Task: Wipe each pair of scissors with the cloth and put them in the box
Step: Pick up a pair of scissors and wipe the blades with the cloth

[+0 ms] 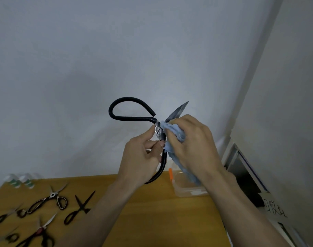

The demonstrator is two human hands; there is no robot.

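Observation:
Held up in front of the wall is a large pair of black-handled scissors (127,111), its blades spread apart and one tip pointing up to the right. My left hand (141,157) grips the lower handle loop near the pivot. My right hand (191,141) holds a light blue cloth (175,138) wrapped against a blade beside the pivot; the cloth's tail hangs down below that hand. A clear plastic box (189,190) with an orange clip sits on the wooden table (162,214), below my right wrist and partly hidden by it.
Several more scissors (80,207) lie spread at the table's left, among them a silver-bladed pair (52,198). Small white bottles (20,180) stand at the far left corner. A white cabinet (277,122) and a labelled bin stand right of the table.

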